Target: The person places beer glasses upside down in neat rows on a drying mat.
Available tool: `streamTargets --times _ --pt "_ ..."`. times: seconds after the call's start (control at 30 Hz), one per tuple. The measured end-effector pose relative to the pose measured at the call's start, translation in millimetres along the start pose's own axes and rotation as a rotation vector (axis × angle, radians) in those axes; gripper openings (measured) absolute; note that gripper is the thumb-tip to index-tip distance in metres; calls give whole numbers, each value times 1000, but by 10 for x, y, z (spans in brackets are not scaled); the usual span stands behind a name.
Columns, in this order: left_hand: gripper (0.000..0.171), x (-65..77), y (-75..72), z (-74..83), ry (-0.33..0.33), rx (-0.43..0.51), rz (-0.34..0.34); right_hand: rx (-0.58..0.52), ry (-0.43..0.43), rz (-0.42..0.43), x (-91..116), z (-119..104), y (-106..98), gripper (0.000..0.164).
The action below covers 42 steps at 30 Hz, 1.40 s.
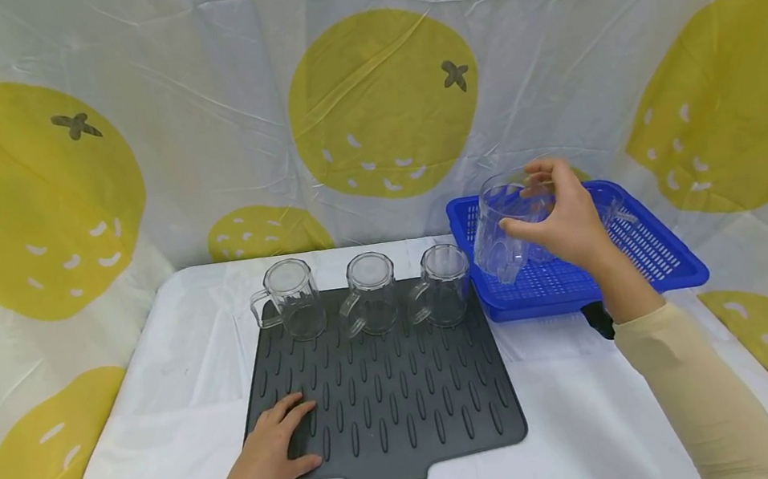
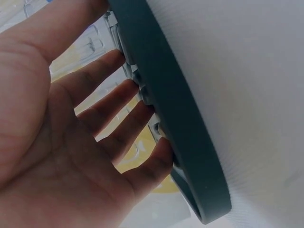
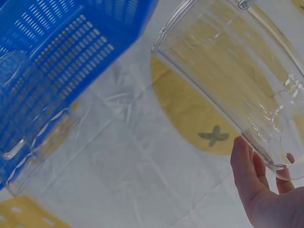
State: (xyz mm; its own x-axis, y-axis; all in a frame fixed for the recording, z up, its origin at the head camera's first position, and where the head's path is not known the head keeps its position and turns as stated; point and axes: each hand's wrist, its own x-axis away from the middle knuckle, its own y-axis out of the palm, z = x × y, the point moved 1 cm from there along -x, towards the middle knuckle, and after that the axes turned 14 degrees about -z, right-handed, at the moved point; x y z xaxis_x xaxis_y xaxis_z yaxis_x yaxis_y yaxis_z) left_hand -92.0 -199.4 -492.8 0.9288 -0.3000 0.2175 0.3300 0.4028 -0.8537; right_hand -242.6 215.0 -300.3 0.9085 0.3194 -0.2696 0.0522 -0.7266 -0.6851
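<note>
My right hand (image 1: 560, 220) grips a clear glass mug (image 1: 492, 229) between thumb and fingers, holding it over the left part of a blue plastic basket (image 1: 592, 303). The right wrist view shows the mug (image 3: 223, 71) tilted, with fingertips (image 3: 242, 149) at one end of it. Fingers spread, my left hand (image 1: 270, 453) rests at the front left of a dark grey ridged mat (image 1: 402, 431); in the left wrist view its fingertips (image 2: 164, 145) touch the mat's edge (image 2: 185, 109). Three clear glass mugs with handles, left (image 1: 296, 304), middle (image 1: 372, 293) and right (image 1: 446, 284), stand along the mat's back edge.
More clear glassware (image 1: 617, 217) lies in the basket, partly hidden behind my right hand. A white cloth (image 1: 181, 355) covers the table, and a curtain with yellow fruit prints (image 1: 384, 102) hangs right behind it. The basket stands close beside the mat's back right corner.
</note>
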Motion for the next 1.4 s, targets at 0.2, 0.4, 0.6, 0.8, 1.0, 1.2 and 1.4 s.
streamTargets --times 0.2,0.4,0.6,0.8,1.0,1.2,1.4 --pt "75 -4 6 -3 -5 7 -6 -37 -64 -20 69 -85 84 76" --pt "75 -5 15 -15 -7 9 -6 -79 -101 -37 117 -124 176 82" --pt "75 3 10 -12 -15 15 -8 -118 -130 -50 156 -156 278 82" --pt "75 1 12 -10 -18 17 -13 -155 -159 -82 199 -196 386 81" --pt "75 2 5 -4 -15 24 -16 -183 -188 -114 232 -287 458 77" --pt "75 -1 -6 0 -11 20 -11 -209 -200 -143 249 -351 510 76" --pt "75 -17 -5 2 -3 16 -7 -233 -230 -167 266 -403 583 75"
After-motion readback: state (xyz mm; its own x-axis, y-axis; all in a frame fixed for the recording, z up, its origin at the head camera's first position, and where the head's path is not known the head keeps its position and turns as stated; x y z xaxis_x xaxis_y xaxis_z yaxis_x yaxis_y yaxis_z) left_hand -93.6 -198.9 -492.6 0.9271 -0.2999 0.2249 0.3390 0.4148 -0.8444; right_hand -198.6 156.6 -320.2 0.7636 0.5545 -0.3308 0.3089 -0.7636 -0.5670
